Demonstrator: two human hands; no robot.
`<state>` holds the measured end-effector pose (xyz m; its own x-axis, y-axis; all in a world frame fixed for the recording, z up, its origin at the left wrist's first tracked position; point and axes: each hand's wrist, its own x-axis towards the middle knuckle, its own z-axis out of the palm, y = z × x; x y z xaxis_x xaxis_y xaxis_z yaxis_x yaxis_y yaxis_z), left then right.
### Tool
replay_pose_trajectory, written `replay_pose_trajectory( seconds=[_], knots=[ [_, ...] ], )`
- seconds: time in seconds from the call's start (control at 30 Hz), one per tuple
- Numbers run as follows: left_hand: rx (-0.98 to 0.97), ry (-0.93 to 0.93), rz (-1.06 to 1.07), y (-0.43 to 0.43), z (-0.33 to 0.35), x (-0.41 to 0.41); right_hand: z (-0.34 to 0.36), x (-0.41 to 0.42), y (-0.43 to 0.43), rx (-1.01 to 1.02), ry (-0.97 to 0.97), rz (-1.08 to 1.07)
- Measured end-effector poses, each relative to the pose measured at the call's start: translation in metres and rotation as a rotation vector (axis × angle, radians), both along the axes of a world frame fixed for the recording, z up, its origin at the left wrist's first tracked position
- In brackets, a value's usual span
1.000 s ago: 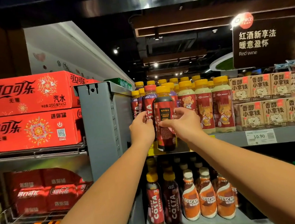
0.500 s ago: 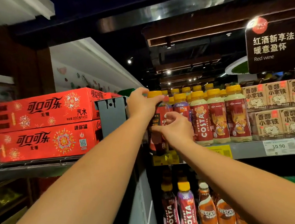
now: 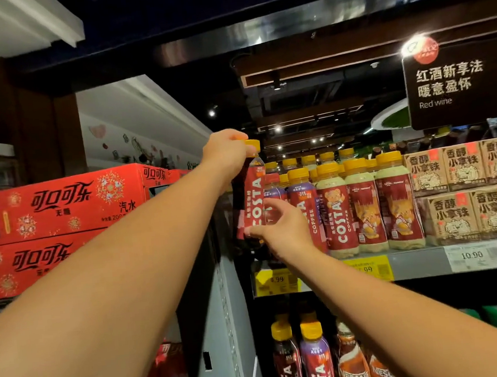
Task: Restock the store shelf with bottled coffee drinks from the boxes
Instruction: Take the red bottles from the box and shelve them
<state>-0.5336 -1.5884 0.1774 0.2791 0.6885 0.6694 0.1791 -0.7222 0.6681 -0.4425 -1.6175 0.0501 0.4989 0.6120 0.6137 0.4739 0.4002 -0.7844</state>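
Dark Costa bottle (image 3: 254,205), left hand (image 3: 227,154) reaching up, grip round neck, right hand (image 3: 277,225) pinching label

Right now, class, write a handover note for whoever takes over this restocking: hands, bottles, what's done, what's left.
Left hand grips the dark Costa bottle by its neck; right hand holds its label.
The bottle is at the upper shelf left end, beside the filled front row; whether its base is down is unclear.
Left: seat it, release, fetch more. Supply boxes are out of view.
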Motion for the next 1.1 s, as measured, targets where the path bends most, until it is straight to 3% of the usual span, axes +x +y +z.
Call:
replay_pose_trajectory(
  seconds=[0.2,0.27,0.63,1.1],
  knots=[
    [0.321,0.433,0.215,-0.002,0.02,-0.006,-0.006,-0.009,0.015,0.011,-0.021,-0.123],
    [0.327,0.499,0.236,0.001,0.025,-0.007,-0.006,-0.01,0.019,0.007,-0.053,-0.167],
    [0.201,0.628,0.096,0.034,0.028,-0.01,-0.015,-0.017,0.03,-0.008,-0.178,-0.303],
    [0.283,0.754,0.091,0.053,0.025,-0.004,-0.027,-0.025,0.029,-0.078,-0.282,-0.51]
  ],
)
